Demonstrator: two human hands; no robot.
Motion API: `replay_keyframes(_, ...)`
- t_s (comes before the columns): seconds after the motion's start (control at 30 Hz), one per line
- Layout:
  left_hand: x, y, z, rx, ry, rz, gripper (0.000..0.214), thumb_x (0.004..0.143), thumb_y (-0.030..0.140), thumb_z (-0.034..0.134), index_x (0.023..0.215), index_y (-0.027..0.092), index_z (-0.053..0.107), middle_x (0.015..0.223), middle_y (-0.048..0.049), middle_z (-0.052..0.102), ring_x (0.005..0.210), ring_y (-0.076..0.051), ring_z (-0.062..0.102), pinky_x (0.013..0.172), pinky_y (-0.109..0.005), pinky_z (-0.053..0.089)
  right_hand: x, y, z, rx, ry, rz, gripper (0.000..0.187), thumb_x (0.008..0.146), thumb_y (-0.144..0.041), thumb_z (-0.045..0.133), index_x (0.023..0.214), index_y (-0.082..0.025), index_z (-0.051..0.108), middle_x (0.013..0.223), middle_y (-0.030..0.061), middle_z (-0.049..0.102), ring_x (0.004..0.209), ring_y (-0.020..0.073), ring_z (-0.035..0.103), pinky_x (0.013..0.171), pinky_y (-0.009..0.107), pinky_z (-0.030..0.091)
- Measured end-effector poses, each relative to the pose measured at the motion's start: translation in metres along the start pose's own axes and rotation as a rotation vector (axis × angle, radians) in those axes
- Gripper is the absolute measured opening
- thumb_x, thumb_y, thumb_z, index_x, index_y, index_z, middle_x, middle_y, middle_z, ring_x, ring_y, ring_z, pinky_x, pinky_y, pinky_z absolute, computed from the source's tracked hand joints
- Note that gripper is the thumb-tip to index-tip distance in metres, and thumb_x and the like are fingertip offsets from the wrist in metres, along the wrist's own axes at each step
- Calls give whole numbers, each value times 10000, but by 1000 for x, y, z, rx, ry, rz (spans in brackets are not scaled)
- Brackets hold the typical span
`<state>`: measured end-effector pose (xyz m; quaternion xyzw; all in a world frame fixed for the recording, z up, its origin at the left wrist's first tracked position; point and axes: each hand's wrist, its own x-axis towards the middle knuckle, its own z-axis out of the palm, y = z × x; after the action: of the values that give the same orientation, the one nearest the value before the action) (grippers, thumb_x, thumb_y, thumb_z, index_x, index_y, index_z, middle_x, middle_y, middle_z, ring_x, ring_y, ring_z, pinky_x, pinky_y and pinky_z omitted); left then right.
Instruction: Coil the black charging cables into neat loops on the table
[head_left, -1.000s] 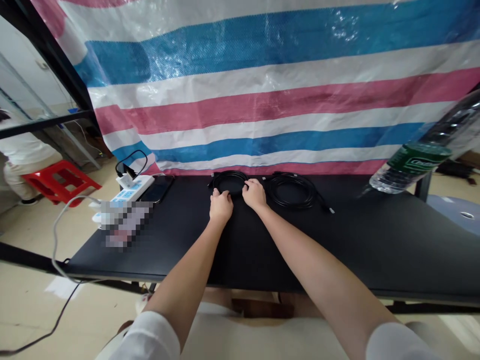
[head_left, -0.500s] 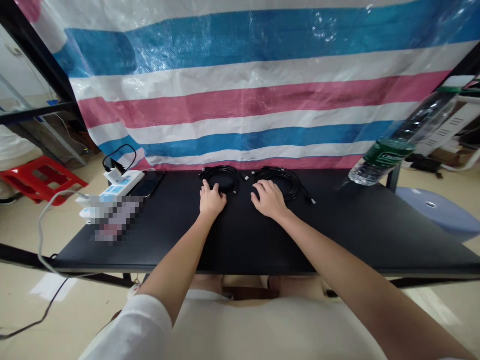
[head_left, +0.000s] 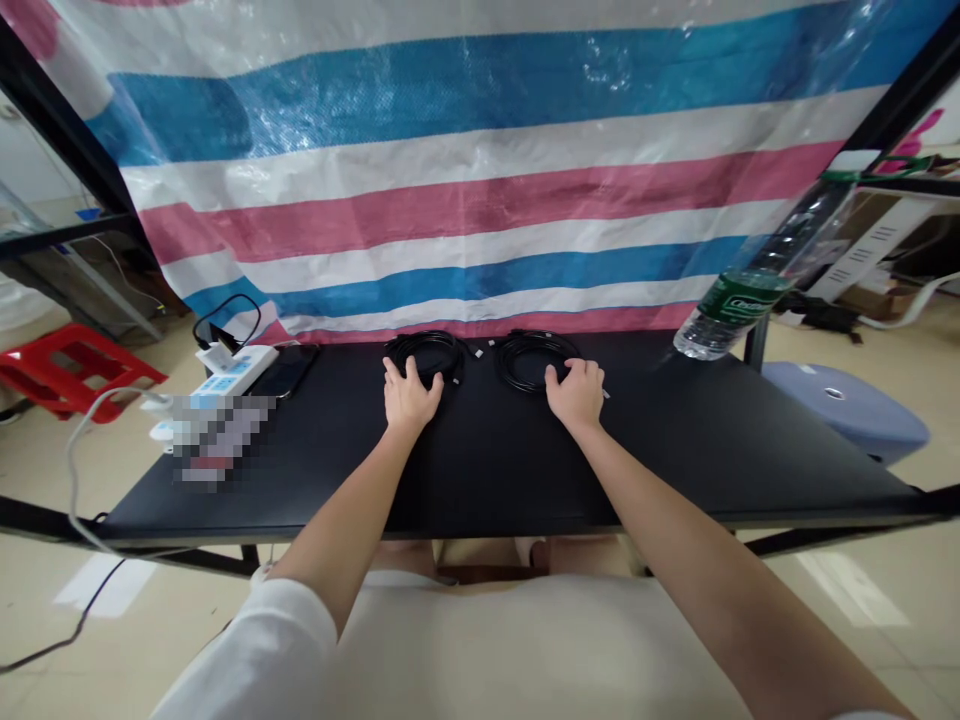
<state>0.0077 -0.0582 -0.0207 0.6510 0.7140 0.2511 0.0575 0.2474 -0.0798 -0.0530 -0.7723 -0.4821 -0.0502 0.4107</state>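
Observation:
Two coils of thin black cable with pale metal plugs lie side by side on the black tabletop (head_left: 495, 470). My left hand (head_left: 409, 398) rests at the near left side of the left cable coil (head_left: 456, 352), its fingers spread apart. At the near right side of the right cable coil (head_left: 508, 370), my right hand (head_left: 579, 395) has its thumb held apart from the bent fingers. Those fingertips lie over the coil's edge, hiding part of it. Neither coil appears lifted from the table.
A white power strip (head_left: 236, 375) with plugs and a dark phone (head_left: 283, 372) lie at the left. A water bottle (head_left: 731, 305) stands at the back right. Striped sheeting (head_left: 465, 190) hangs behind the table. A red stool (head_left: 79, 365) and a blue-grey stool (head_left: 844, 405) flank it.
My right hand has moved from the near left side of the right coil to its right side. The left hand stays by the left coil, fingers spread wider. The camera view has shifted slightly.

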Motion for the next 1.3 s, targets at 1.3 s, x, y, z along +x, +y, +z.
replay_keyframes(1.3,-12,-12,4,-66,-57,492,675,782,569,597,1325,181,494,1305,-185,501,1230,-341,452,1020,-542,352,-5,-1,-7,201,-120,-81,123,840,-246,403,951,-221,449,1043,130,582,965,258,585,853,380,444)
